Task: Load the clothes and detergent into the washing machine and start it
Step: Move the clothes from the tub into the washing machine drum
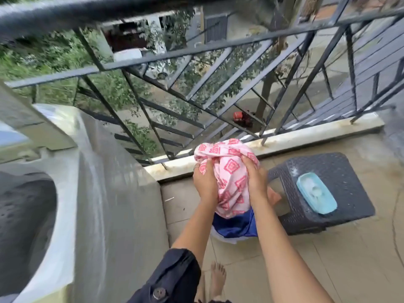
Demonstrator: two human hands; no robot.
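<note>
The washing machine [65, 193] stood with its dark drum [21, 226] open to view. Well to the machine's right sat a dark woven stool [341, 171]. Between machine and stool, both forearms reached forward side by side. The left hand [204, 182] and right hand [256, 180] clasped a bundle of clothes [227, 171] from opposite sides, their fingers pressed together and curled into the fabric. The bundle was white with a pink-red diamond print, held in the air right of the machine, not over the drum. A blue cloth [236, 226] hung beneath it. A pale blue container [316, 193] holding something white lay on the stool.
</note>
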